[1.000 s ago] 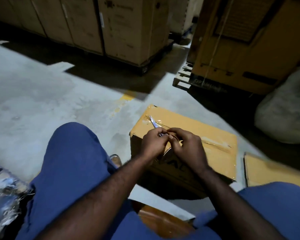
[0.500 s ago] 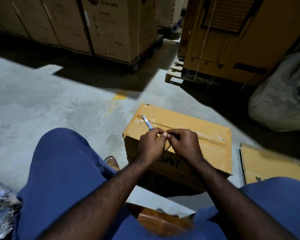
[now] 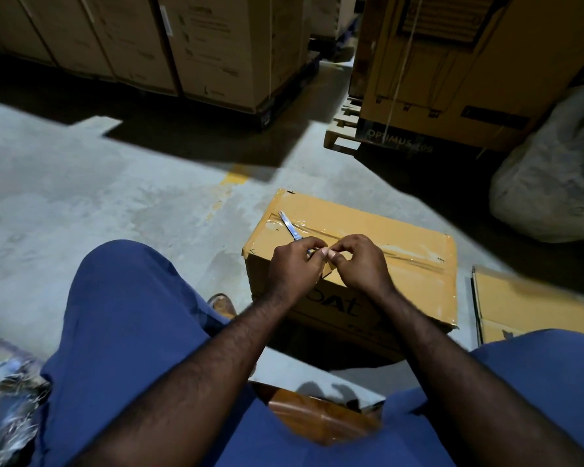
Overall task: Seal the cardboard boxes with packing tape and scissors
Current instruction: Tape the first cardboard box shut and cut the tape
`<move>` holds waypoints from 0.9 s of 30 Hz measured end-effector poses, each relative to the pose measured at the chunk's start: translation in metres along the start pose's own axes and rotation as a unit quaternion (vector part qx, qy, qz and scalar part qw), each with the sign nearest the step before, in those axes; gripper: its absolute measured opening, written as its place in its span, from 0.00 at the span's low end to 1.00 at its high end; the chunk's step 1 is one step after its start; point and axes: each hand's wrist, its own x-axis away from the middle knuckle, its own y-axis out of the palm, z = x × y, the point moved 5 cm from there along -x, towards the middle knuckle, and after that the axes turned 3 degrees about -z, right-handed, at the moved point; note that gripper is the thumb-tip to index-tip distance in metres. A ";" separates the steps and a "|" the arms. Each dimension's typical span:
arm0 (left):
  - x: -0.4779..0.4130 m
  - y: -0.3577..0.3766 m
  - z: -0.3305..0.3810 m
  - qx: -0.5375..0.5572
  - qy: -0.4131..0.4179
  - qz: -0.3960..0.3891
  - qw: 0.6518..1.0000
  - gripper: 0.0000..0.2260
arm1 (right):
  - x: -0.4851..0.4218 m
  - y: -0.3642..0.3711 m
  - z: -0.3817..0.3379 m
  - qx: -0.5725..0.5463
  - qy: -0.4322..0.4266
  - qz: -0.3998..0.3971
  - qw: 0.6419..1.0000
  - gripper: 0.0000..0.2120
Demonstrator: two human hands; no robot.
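Note:
A tan cardboard box [image 3: 402,230] lies on the concrete floor in front of my knees, with clear tape along its top seam. Both my hands hover over its near left corner, fingertips touching. My left hand [image 3: 295,267] grips a pair of scissors [image 3: 289,225], whose shut blades point up and left over the box top. My right hand [image 3: 359,264] pinches a small brown piece of packing tape [image 3: 329,269] between the two hands. The tape roll itself is hidden.
A flattened carton [image 3: 526,298] lies right of the box. Tall stacked cartons [image 3: 216,45] and a yellow crate on a pallet [image 3: 452,79] stand at the back. A grey sack [image 3: 553,183] sits at the right, crumpled plastic [image 3: 4,399] at the left, a brown object [image 3: 317,419] between my legs.
My head has shifted a little, so the box sits slightly further left in view. Both hands stay together over the box corner, and the fingertips have closed in on the tape.

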 end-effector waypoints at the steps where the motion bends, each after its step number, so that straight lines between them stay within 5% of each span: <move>1: 0.000 0.001 0.001 0.004 -0.001 -0.002 1.000 0.09 | -0.001 0.000 0.002 -0.016 0.019 -0.014 1.000 0.06; 8: -0.019 0.008 0.006 0.109 -0.064 0.025 0.992 0.05 | -0.009 -0.019 0.039 -0.267 0.148 0.011 0.952 0.14; 12: -0.032 0.000 -0.033 0.143 -0.164 0.080 0.973 0.06 | -0.018 -0.001 0.071 -0.041 0.122 -0.045 0.991 0.14; 17: -0.038 0.004 -0.102 0.285 -0.296 0.075 0.909 0.32 | -0.038 0.077 0.059 0.113 0.030 -0.142 0.983 0.26; 19: -0.039 0.007 -0.111 0.322 -0.307 0.053 0.894 0.33 | -0.044 0.099 0.045 0.151 -0.015 -0.137 0.979 0.29; 23: -0.038 0.000 -0.103 0.367 -0.299 0.043 0.880 0.23 | -0.055 0.125 0.031 0.221 -0.048 -0.124 0.966 0.34; 27: -0.036 -0.010 -0.106 0.387 -0.322 0.083 0.860 0.04 | -0.063 0.131 0.026 0.257 -0.053 -0.114 0.958 0.24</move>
